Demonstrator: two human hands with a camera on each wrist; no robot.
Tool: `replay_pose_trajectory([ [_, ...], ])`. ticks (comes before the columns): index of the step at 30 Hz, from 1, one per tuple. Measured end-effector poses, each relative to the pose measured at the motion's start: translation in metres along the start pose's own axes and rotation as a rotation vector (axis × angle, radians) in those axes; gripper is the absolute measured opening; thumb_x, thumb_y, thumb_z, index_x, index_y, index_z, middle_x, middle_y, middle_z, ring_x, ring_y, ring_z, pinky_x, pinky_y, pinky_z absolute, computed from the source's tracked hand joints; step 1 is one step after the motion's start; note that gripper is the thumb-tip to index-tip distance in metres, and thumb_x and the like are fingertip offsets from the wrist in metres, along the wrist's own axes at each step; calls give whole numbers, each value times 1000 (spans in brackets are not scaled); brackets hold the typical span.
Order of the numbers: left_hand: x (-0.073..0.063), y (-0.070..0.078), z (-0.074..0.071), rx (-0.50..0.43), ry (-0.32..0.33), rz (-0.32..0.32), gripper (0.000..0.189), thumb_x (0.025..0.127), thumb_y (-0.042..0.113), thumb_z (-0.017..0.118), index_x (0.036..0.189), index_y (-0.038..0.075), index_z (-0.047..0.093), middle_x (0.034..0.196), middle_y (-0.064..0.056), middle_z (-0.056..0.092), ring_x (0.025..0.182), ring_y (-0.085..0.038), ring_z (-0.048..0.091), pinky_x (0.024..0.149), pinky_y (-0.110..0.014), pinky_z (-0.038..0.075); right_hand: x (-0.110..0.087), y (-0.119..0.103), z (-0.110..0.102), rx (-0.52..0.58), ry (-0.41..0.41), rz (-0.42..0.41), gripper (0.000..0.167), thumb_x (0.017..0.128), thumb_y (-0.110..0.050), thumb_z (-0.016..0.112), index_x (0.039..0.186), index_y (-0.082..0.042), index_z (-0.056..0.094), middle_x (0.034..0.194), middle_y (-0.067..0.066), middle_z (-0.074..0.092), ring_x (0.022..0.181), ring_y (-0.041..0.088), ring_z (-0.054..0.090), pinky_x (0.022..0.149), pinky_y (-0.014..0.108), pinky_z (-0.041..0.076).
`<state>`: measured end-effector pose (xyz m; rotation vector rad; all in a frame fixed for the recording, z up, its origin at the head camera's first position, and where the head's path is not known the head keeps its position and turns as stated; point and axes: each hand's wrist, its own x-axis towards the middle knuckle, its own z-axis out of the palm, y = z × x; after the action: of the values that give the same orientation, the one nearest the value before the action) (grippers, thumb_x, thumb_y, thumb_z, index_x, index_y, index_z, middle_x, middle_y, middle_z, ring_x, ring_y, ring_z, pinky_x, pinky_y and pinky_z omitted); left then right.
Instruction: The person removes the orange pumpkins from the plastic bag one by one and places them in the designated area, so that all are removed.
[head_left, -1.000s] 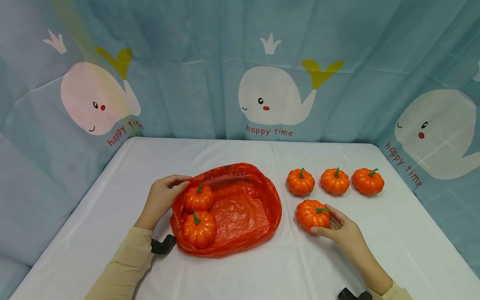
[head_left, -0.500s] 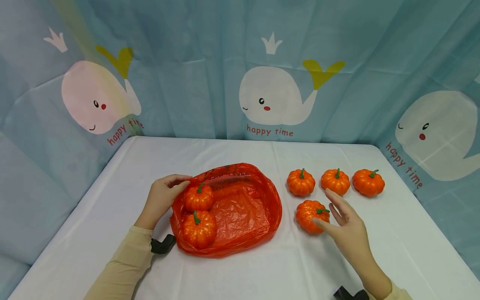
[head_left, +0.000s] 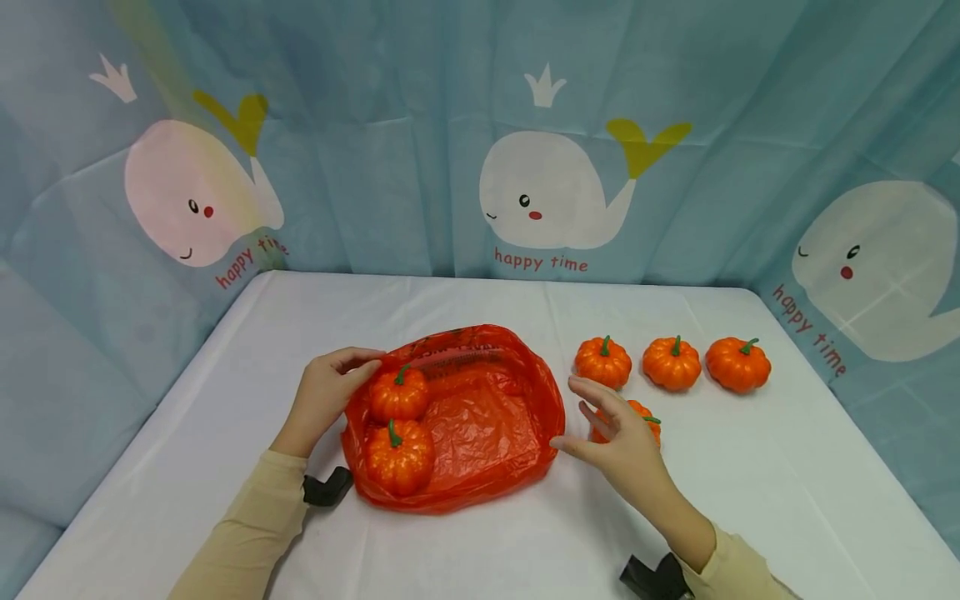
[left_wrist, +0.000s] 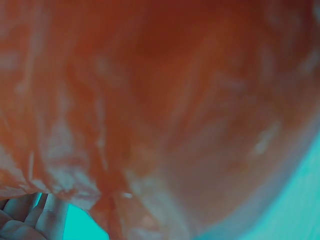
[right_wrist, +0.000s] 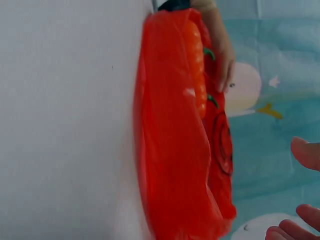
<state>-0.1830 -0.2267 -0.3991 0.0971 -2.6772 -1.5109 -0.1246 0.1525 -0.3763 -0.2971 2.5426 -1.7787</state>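
A red plastic bag lies spread open on the table, its rim rolled up all round. Two small orange pumpkins with green stems sit at its left side, a far one and a near one. My left hand pinches the bag's rim at the upper left; red plastic fills most of the left wrist view. My right hand holds nothing, thumb and fingers spread beside the bag's right rim. Behind it, partly hidden, rests another pumpkin.
Three more pumpkins stand in a row at the back right: a left one, a middle one and a right one. A white cloth covers the table. Behind hangs a blue curtain with printed whales.
My right hand has let go of the front pumpkin and moved left to the bag's right rim. That pumpkin stays where it was. My left hand has not moved.
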Motion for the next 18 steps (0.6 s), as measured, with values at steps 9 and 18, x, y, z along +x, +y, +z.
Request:
replay_pose_trajectory([
  [9, 2, -3, 0, 4, -12, -10, 38, 96, 43, 63, 120, 14, 73, 118, -10, 72, 109, -20, 60, 82, -13, 49, 15, 1, 33, 63, -127, 17, 70, 76, -16, 86, 139, -9, 56, 146, 11, 53, 140, 28, 47, 108, 39, 43],
  [18, 1, -2, 0, 6, -8, -12, 38, 96, 44, 63, 119, 15, 73, 119, -9, 72, 111, -20, 61, 85, -17, 49, 22, -8, 66, 106, -218, 18, 64, 78, -14, 85, 137, -14, 58, 143, 13, 56, 136, 30, 51, 110, 46, 42],
])
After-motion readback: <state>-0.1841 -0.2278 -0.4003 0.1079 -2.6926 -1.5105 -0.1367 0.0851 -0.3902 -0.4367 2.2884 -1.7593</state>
